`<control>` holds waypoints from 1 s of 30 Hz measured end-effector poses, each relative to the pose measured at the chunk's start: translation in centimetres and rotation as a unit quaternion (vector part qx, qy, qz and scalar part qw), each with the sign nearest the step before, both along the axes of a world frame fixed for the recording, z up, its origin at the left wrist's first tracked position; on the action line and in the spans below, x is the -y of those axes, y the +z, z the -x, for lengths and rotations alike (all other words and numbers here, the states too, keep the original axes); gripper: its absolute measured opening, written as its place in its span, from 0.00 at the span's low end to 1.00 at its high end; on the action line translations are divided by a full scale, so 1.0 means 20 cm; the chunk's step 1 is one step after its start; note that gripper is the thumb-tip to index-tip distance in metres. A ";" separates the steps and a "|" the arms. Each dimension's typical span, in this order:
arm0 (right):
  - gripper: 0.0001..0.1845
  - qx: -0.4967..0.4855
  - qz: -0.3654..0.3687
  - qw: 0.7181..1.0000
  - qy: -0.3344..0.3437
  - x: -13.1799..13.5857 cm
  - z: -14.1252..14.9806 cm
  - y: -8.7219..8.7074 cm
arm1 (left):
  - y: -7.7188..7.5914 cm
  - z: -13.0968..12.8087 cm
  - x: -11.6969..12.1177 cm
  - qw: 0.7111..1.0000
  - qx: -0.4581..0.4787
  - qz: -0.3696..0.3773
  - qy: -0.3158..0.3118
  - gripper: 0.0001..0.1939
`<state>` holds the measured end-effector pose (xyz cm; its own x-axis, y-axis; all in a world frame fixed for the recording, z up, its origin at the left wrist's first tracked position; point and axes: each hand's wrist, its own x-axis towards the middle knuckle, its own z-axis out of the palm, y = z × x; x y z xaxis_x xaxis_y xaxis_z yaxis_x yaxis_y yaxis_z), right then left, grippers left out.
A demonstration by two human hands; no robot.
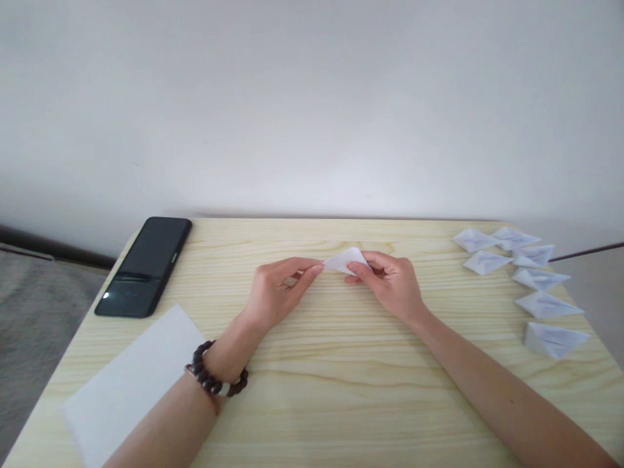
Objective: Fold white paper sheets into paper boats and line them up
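Above the middle of the table, a folded white paper piece [347, 259] is held between both hands. My left hand [283, 286] pinches its narrow left tip between thumb and fingers. The wider right end is gripped by my right hand [390, 281], thumb on the near face and fingers behind, so part of that end is hidden. The piece looks kite-shaped, with its peak pointing up. A dark beaded bracelet [214, 377] circles the left wrist.
Several folded paper boats [541, 303] stand along the right side of the wood-grain table [341, 403]. A black phone [146, 266] lies at the back left. White paper [136, 383] lies partly under the left forearm. A wall [312, 117] rises behind.
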<state>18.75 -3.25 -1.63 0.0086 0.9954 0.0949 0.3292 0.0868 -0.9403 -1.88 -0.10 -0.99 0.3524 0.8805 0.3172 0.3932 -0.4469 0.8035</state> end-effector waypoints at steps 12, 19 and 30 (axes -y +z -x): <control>0.07 0.134 -0.145 0.980 0.003 0.01 0.00 -0.01 | -0.03 -0.01 -0.03 0.971 0.119 0.208 -0.021 0.12; 0.09 0.137 -0.135 0.981 0.032 0.01 0.00 -0.01 | -0.02 0.00 -0.04 0.995 0.042 0.094 -0.005 0.06; 0.14 0.041 -0.060 0.996 0.048 0.02 -0.02 0.00 | -0.01 0.00 -0.05 0.983 0.073 0.164 0.042 0.11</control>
<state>19.06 -3.61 -1.71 -0.0995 0.9729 0.2089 0.3888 0.2313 -0.8918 -1.97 0.91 -1.25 0.2461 0.9678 0.0527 0.2867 -0.1246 0.9499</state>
